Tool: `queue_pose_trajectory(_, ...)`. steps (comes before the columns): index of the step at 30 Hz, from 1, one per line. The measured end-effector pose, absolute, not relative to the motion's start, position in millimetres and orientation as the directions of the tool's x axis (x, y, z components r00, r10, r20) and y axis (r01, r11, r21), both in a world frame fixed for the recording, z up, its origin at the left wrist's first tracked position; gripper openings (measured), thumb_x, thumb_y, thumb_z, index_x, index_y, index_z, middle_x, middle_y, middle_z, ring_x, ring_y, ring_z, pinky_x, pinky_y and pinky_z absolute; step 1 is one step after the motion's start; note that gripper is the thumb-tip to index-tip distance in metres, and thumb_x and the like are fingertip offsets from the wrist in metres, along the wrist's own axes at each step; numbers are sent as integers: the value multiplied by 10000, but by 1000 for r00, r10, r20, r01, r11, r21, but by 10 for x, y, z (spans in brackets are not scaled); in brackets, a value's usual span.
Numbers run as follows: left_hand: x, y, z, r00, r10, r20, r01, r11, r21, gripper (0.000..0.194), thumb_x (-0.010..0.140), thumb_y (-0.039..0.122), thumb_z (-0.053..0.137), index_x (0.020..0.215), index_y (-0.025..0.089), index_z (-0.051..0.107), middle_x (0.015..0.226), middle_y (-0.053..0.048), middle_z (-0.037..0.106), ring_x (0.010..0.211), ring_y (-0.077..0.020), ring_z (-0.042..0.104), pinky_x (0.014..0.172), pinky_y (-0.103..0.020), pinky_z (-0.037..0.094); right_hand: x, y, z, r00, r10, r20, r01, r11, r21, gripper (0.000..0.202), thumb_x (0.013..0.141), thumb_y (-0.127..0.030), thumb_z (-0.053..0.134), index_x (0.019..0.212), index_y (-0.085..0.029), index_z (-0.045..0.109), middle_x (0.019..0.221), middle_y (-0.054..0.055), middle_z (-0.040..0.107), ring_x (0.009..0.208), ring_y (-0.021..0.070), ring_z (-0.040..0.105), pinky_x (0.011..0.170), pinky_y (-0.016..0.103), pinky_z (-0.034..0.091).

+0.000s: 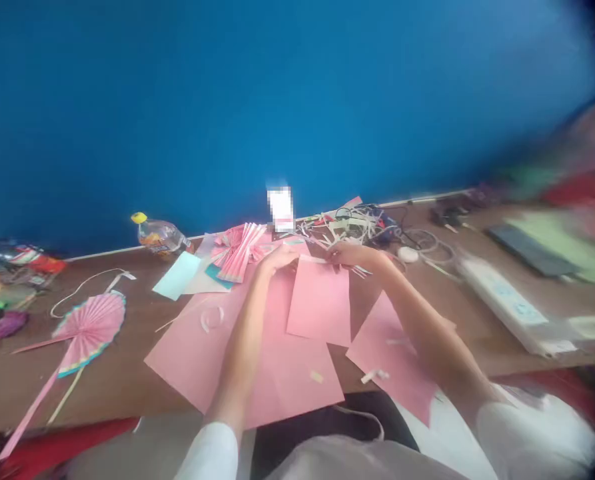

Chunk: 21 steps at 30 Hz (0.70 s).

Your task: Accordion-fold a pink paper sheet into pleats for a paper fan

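A small pink paper sheet (320, 303) is held at its far edge, where a narrow pale strip runs along the top. My right hand (350, 255) pinches its far right corner. At the far left corner, the closed fingers of my left hand (281, 259) grip the same sheet, their tips partly hidden. Beneath lies a larger pink sheet (287, 383), bearing a ring of pale tape or paper (212, 319) and a small scrap. Another pink sheet (397, 360) lies under my right forearm. Just beyond my left hand rests a pleated pink paper fan (242, 252).
Paper shreds and cables (360, 223) pile up against the blue wall. To the left are a finished-looking pink fan (92, 327) and a plastic bottle with a yellow cap (162, 237). On the right lie a long white box (507, 303) and a dark flat object (532, 250).
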<state>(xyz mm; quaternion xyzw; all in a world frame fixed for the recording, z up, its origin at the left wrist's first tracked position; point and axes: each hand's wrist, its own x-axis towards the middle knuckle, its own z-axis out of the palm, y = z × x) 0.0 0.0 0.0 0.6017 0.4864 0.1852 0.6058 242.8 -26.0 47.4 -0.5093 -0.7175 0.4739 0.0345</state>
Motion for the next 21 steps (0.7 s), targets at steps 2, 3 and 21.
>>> queue_pose_trajectory(2,19,7,-37,440,825,-354,359,201,912,264,838,359,602,733,120,646,729,-88,694,645,-165,640,619,-276,495,2439,-266,486,-478,765,-431,695,30,-718,118,799,-172,526,835,-142,635,644,26,667,456,78,422,441,211,311)
queue_pose_trajectory(3,29,13,-57,429,835,-345,363,190,912,278,836,380,606,736,124,646,724,-82,690,642,-162,632,619,-277,492,2444,-268,488,-476,766,-432,694,26,-719,116,799,-176,530,836,-144,636,642,25,668,457,77,420,444,209,310)
queue_pose_trajectory(21,-252,158,-154,274,959,-65,796,-189,576,309,857,283,478,576,183,397,574,18,409,590,-133,400,588,-267,246,2483,-197,351,-455,787,-416,654,-22,-756,139,785,-228,571,697,-149,644,600,31,675,458,88,485,472,210,375)
